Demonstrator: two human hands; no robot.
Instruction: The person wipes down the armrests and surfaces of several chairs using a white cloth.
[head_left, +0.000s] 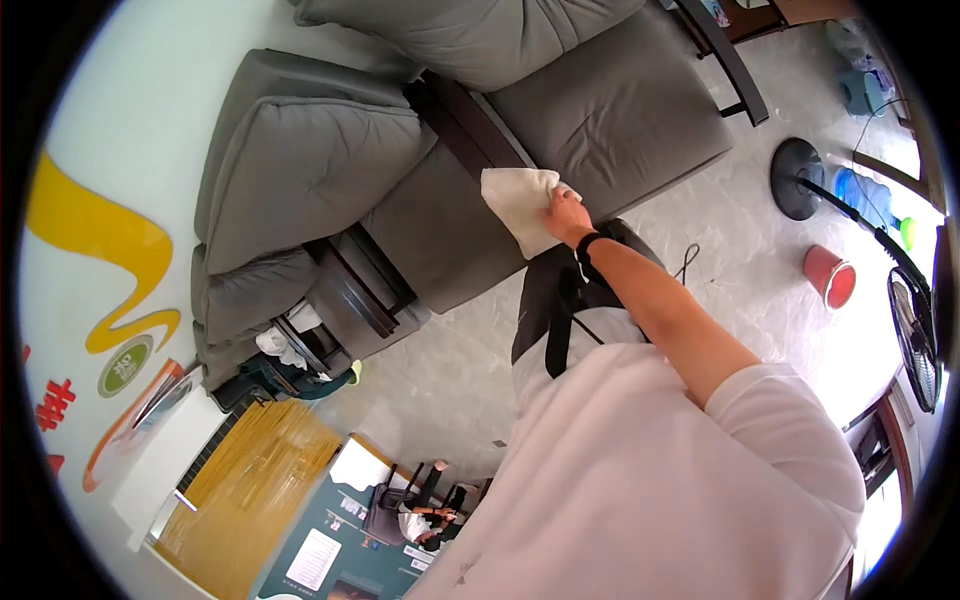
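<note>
From the right side of the view my right arm reaches forward, with a dark band at the wrist. My right hand grips the edge of a folded cream cloth. That cloth lies over the front end of a dark wooden armrest, between two grey sofa seat cushions, the nearer one on the left and another on the right. My left hand is out of view.
Grey back cushions lean against the wall. A red bucket, a standing fan and a large blue water bottle are at the right. A dark metal armrest stands at the top. A seated person is far off.
</note>
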